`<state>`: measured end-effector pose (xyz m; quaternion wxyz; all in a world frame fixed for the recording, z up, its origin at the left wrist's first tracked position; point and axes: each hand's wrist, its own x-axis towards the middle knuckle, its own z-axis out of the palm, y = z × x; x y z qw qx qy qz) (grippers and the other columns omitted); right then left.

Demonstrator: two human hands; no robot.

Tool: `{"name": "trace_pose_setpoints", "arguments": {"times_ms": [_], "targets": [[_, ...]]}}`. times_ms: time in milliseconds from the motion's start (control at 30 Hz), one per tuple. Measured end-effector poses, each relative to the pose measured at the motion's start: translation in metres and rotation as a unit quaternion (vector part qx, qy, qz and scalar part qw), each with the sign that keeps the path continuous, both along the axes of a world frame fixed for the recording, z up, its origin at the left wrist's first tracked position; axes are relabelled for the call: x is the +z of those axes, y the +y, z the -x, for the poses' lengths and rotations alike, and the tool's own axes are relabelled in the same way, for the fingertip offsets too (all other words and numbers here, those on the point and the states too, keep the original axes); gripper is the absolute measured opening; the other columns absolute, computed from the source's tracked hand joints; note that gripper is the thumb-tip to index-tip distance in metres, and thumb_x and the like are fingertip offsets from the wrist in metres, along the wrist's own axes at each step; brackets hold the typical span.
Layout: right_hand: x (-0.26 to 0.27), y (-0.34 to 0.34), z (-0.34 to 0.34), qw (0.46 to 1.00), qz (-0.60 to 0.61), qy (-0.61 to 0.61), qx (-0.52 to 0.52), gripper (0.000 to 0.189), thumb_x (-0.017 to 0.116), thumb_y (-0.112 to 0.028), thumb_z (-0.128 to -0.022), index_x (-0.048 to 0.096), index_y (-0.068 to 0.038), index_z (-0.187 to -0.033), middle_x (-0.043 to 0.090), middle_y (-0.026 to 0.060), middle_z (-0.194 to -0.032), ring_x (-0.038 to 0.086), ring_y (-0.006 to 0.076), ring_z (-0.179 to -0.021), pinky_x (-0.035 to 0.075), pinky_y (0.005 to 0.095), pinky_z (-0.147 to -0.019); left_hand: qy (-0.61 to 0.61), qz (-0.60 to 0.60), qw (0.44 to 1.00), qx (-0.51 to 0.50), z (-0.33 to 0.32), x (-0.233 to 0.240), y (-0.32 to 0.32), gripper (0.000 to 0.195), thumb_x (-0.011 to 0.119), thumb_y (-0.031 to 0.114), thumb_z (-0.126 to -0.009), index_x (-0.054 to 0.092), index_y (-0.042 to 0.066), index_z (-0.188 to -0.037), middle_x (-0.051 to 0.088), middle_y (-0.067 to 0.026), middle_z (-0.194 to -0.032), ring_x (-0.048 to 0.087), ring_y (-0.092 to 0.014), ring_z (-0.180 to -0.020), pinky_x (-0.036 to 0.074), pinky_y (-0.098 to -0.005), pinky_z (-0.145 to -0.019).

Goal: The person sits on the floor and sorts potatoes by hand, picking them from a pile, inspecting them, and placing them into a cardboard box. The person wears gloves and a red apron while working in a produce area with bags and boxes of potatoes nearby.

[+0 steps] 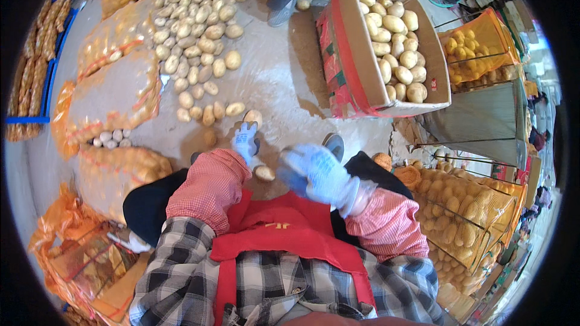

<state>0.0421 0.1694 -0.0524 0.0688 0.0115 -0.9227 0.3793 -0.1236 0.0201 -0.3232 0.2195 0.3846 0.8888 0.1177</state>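
My left hand (246, 140), in a pale blue work glove, reaches forward to the floor. Its fingertips touch the near edge of a potato (253, 117); whether they grip it is unclear. My right hand (315, 174), gloved alike, is blurred above the floor before my red apron (281, 240). Its fingers are curled, and their inner side is hidden. Between the hands lies a single potato (264, 173). Beyond my left hand a short row of potatoes (218, 110) leads to a large spread of loose potatoes (199, 31).
A tall cardboard box (351, 45) part full of potatoes stands ahead on the right. Filled mesh sacks (448, 203) are stacked at the right. More sacks (122, 167) lie along the left. Another person's shoe (282, 13) is near the box.
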Motion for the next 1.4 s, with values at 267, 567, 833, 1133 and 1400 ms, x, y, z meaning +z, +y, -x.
{"name": "trace_pose_setpoints", "arguments": {"times_ms": [267, 567, 833, 1133, 1400], "targets": [[-0.001, 0.011, 0.005, 0.995, 0.007, -0.096, -0.010, 0.029, 0.062, -0.023, -0.085, 0.056, -0.006, -0.108, 0.057, 0.0150, -0.101, 0.058, 0.0345, -0.091, 0.046, 0.0438, -0.076, -0.034, 0.134, 0.990, -0.026, 0.029, -0.019, 0.072, 0.065, 0.068, 0.011, -0.071, 0.047, 0.029, -0.130, 0.034, -0.0149, -0.136, 0.045, -0.042, -0.116, 0.050, -0.0503, -0.087], [-0.008, 0.014, 0.000, 0.996, 0.024, -0.072, -0.042, 0.028, 0.064, -0.022, -0.081, 0.056, -0.008, -0.105, 0.056, 0.0145, -0.093, 0.058, 0.0364, -0.089, 0.047, 0.0449, -0.073, -0.082, -0.061, 0.992, 0.074, 0.019, -0.062, 0.056, 0.039, 0.069, 0.013, -0.073, 0.056, 0.014, -0.110, 0.046, -0.0152, -0.113, 0.050, -0.035, -0.105, 0.049, -0.0426, -0.086], [-0.028, 0.016, 0.000, 0.995, 0.054, 0.014, -0.084, 0.024, 0.065, -0.023, -0.082, 0.060, -0.004, -0.095, 0.061, 0.0199, -0.089, 0.059, 0.0412, -0.085, 0.048, 0.0461, -0.075, -0.268, -0.258, 0.928, 0.018, 0.031, 0.125, 0.050, 0.014, 0.056, 0.015, -0.091, 0.053, 0.004, -0.100, 0.058, -0.0094, -0.101, 0.058, -0.019, -0.093, 0.051, -0.0329, -0.081], [0.019, -0.002, 0.040, 0.964, -0.059, 0.187, -0.182, 0.073, 0.071, -0.038, -0.079, 0.042, -0.001, -0.135, 0.049, 0.0254, -0.127, 0.049, 0.0416, -0.114, 0.040, 0.0482, -0.096, -0.421, -0.416, 0.805, -0.031, 0.057, 0.245, 0.031, 0.049, 0.048, 0.030, -0.095, 0.039, 0.001, -0.132, 0.056, -0.0145, -0.122, 0.057, -0.024, -0.112, 0.049, -0.0373, -0.095], [0.014, -0.029, 0.059, 0.962, 0.091, 0.139, -0.217, 0.063, 0.067, -0.032, -0.083, 0.046, -0.003, -0.134, 0.056, 0.0241, -0.116, 0.058, 0.0358, -0.104, 0.046, 0.0408, -0.090, -0.839, -0.362, 0.395, 0.094, 0.010, 0.279, 0.015, 0.039, 0.051, 0.023, -0.097, 0.045, 0.004, -0.131, 0.058, -0.0114, -0.121, 0.059, -0.020, -0.108, 0.051, -0.0309, -0.090]]}}
